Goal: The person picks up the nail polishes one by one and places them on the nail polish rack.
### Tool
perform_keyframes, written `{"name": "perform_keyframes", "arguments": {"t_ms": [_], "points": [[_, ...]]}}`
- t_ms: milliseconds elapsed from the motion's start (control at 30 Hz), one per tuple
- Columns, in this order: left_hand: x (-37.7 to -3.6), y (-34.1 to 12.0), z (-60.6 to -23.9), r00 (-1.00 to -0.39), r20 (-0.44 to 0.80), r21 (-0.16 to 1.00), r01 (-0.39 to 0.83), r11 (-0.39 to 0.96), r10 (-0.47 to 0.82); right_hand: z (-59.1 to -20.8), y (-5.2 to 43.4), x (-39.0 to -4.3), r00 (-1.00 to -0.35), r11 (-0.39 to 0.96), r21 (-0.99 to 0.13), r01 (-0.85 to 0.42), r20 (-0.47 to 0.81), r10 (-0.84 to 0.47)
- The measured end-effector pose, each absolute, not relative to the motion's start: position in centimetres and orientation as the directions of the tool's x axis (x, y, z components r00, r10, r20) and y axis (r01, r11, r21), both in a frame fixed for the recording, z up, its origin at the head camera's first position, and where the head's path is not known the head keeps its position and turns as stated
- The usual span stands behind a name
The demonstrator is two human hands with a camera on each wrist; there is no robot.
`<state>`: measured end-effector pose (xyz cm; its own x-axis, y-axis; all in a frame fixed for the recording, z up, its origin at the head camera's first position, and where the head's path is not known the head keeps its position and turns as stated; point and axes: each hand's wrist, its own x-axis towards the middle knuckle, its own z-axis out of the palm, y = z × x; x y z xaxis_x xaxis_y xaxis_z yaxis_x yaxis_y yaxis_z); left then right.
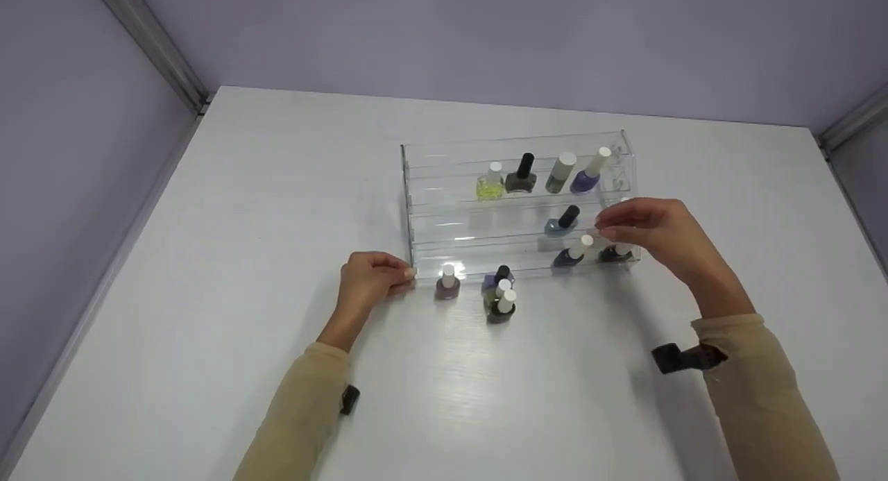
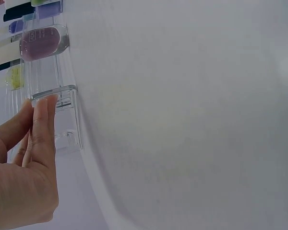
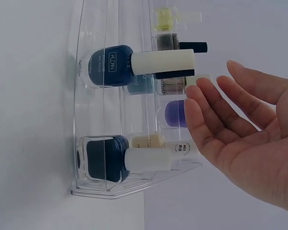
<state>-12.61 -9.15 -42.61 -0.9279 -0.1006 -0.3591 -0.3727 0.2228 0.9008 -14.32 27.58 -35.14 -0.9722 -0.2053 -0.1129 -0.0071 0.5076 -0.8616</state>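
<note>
A clear acrylic tiered rack (image 1: 444, 221) stands on the table with nail polish bottles on its steps. At its front left corner, my left hand (image 1: 368, 280) pinches the edge of the side panel (image 2: 55, 91) between thumb and fingers. My right hand (image 1: 659, 234) hovers by the rack's right side, holding nothing, its fingers loosely bent and the thumb apart in the right wrist view. Close to those fingertips are a cream polish bottle (image 3: 148, 142) and a purple one (image 3: 174, 114). Two dark blue bottles, one (image 3: 110, 66) beside the other (image 3: 105, 158), occupy the lowest step.
The top step carries a yellow bottle (image 1: 490, 188), a dark grey one (image 1: 520, 182) and others. A light blue bottle (image 1: 555, 225) leans on a middle step. Before the rack stand a mauve bottle (image 1: 447, 289) and a tight group including a dark one (image 1: 501, 313). Walls surround the white table (image 1: 277, 155).
</note>
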Motion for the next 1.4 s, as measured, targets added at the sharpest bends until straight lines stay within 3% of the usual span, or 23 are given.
{"name": "perform_keyframes", "arguments": {"t_ms": [567, 1400], "points": [[-12.6, -9.3, -42.6, -0.927, -0.359, 0.889, -0.376, 0.262, -0.11, -35.1, 29.8, -14.5, -0.991, 0.501, -0.865, 0.019, -0.082, -0.104], [-12.6, -9.2, -42.9, -0.931, -0.349, 0.895, -0.365, 0.257, -0.107, -37.4, 32.8, -14.9, -0.986, 0.442, -0.885, 0.147, -0.165, -0.003]]}}
